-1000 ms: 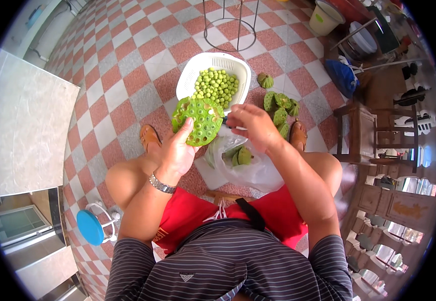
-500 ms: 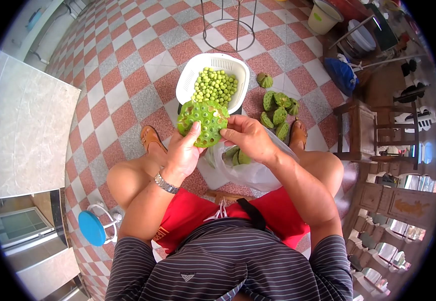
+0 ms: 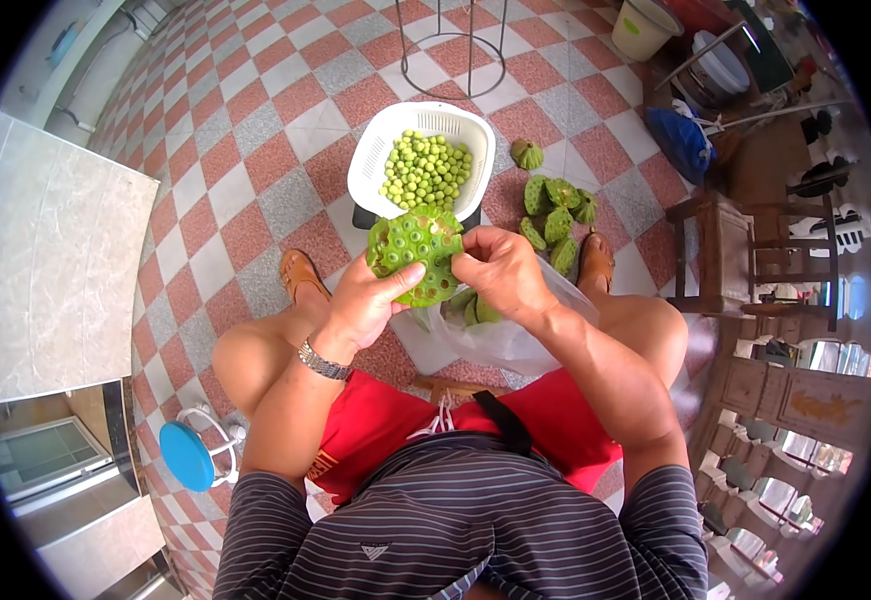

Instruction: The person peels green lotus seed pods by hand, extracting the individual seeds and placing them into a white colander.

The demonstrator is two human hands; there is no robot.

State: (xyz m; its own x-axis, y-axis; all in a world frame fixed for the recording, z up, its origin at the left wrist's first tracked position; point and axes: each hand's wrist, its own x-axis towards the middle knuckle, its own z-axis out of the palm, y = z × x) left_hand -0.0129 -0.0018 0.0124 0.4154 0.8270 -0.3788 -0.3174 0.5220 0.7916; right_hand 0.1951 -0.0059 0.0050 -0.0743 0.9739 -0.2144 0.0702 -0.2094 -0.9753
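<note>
A round green lotus seed pod [image 3: 413, 252] is in my left hand [image 3: 357, 303], whose thumb lies across the pod's face. Closed in a pinch, my right hand [image 3: 511, 280] grips the pod's right edge; its fingertips are partly hidden. Pale torn patches and open holes show on the pod, while other holes still hold seeds. Just beyond it, a white plastic basket [image 3: 363, 168] contains many loose green lotus seeds [image 3: 433, 163]. Below my right hand, a translucent plastic bag [image 3: 520, 345] holds more green pods [image 3: 481, 308], partly covered by the hand.
Several torn lotus pods [image 3: 558, 226] lie on the checkered floor by my right foot, with a lone pod [image 3: 526, 154] farther off. A metal ring stand [image 3: 452, 92] rises past the basket. A wooden chair [image 3: 720, 260] stands right; a blue-topped stool [image 3: 185, 456] stands left.
The pod has shifted slightly right and down, turning in my hands. My left thumb now lies lower across it, and my right fingers have curled tighter at its edge.
</note>
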